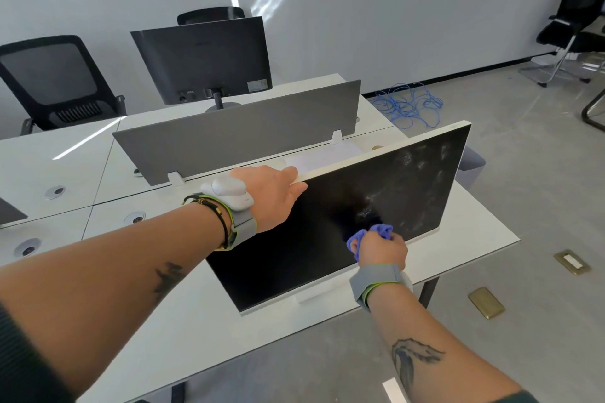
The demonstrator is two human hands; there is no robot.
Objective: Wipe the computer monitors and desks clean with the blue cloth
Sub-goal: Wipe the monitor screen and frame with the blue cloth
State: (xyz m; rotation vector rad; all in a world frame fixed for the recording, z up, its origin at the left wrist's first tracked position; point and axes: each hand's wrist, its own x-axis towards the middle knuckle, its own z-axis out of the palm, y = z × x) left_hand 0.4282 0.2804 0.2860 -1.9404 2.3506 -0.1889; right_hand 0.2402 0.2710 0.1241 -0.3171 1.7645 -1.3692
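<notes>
A white-framed monitor (294, 249) with a black screen stands on the white desk (196, 330) in front of me. Dusty smears cover the screen's upper right part. My left hand (271, 196) grips the monitor's top left edge, fingers over the back, thumb on the front. My right hand (381, 247) holds a bunched blue cloth (376, 232) pressed against the lower middle of the screen. A second monitor (203, 59), dark grey, stands on the far desk with its back toward me.
A grey divider panel (239, 127) separates the two desks. Black mesh chairs (55, 82) sit behind the far desk, another chair (579, 13) at far right. Blue cable (409, 105) lies coiled on the floor. Brass floor sockets (486, 303) lie right of the desk.
</notes>
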